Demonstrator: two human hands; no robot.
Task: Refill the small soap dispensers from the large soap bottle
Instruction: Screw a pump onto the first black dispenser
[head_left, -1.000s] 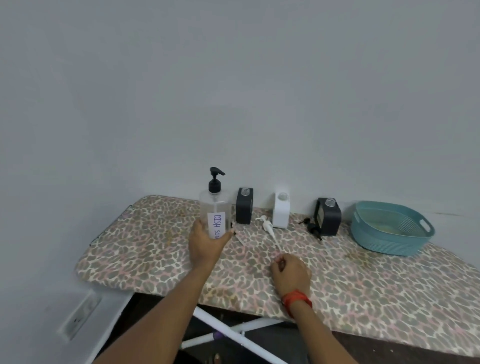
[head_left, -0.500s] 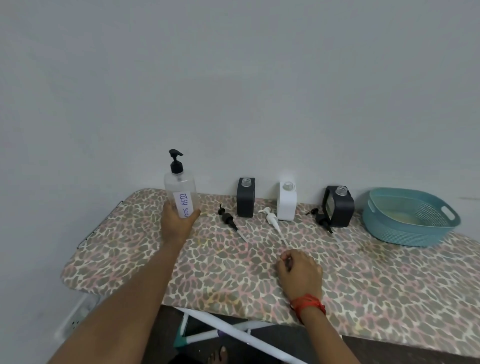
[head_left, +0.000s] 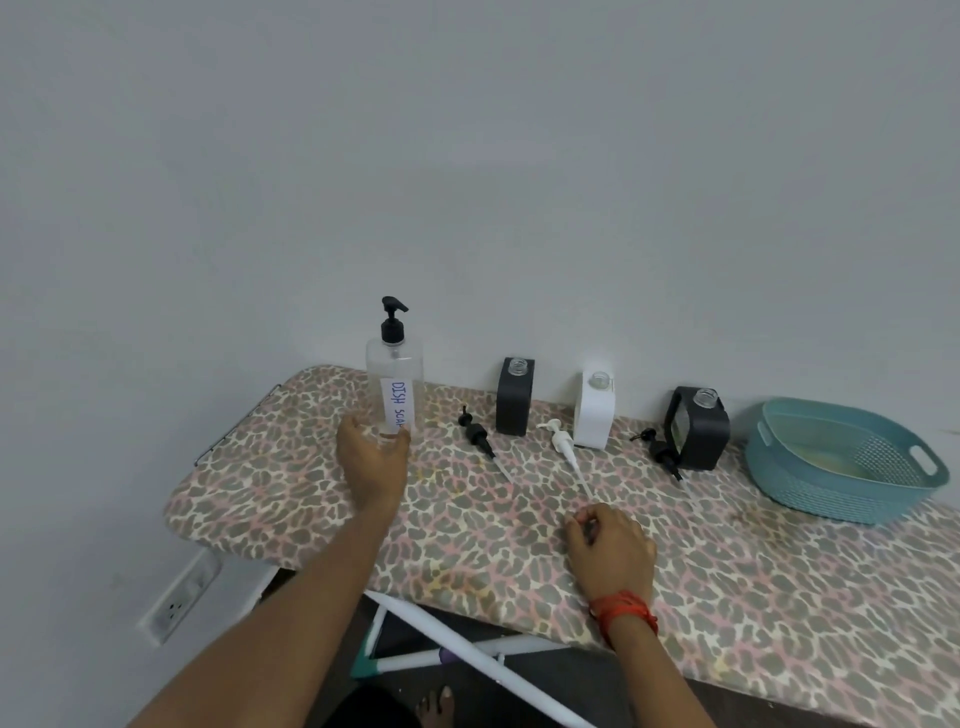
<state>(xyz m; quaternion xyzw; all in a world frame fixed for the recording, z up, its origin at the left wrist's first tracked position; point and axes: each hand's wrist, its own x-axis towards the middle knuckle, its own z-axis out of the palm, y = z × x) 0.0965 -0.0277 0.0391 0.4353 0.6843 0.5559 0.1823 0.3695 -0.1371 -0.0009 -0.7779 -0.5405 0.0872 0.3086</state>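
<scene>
Dish-soap bottle (head_left: 396, 387) stands upright, left hand (head_left: 373, 457) wrapped round its base; steady it there, unscrew the pump (head_left: 393, 322). Right hand (head_left: 610, 551) rests curled, empty.

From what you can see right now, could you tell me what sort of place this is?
Probably a home utility corner: a leopard-print ironing board serves as the table against a bare wall, with a wall socket and a teal basket.
</scene>
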